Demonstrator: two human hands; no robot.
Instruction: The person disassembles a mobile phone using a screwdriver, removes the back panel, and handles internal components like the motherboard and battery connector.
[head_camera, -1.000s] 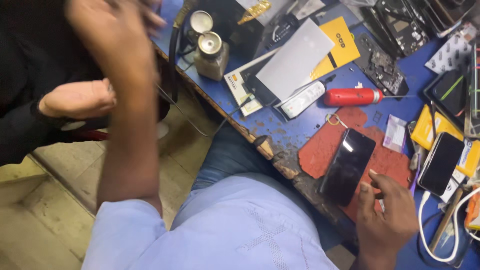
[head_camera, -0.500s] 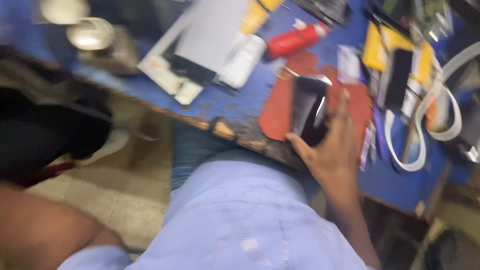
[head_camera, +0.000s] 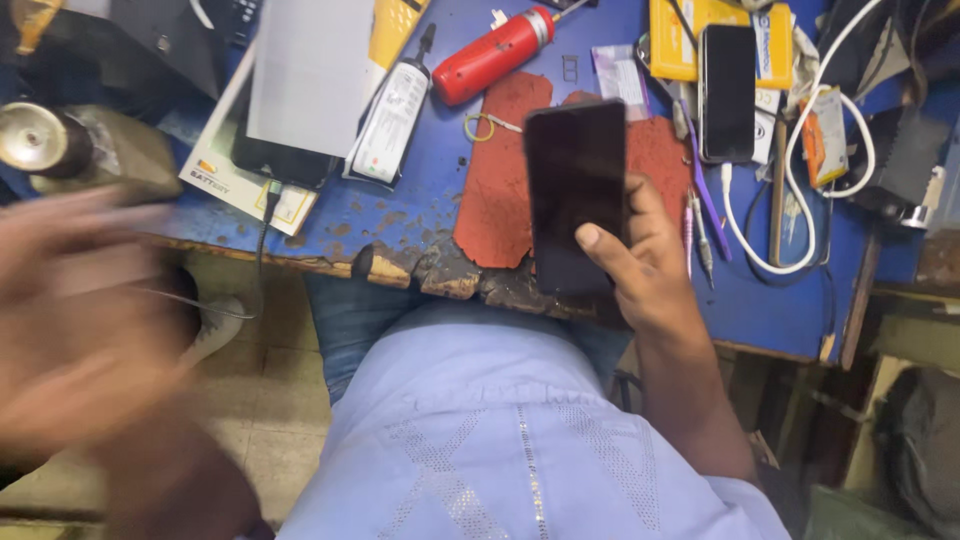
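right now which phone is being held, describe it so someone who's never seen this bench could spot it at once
Start at the blue workbench and find the red mat near its chipped front edge. Just above that mat, the right hand grips a black phone with a dark, blank screen. Unlike the other black phone, which lies flat on yellow packets further back, this one is lifted off the bench with a thumb across it.

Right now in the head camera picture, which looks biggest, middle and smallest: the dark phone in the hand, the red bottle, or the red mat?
1. Red mat, widest, though partly covered.
2. Dark phone, held in the right hand; it may be raised nearer the camera, so it may look oversized.
3. Red bottle, smallest.
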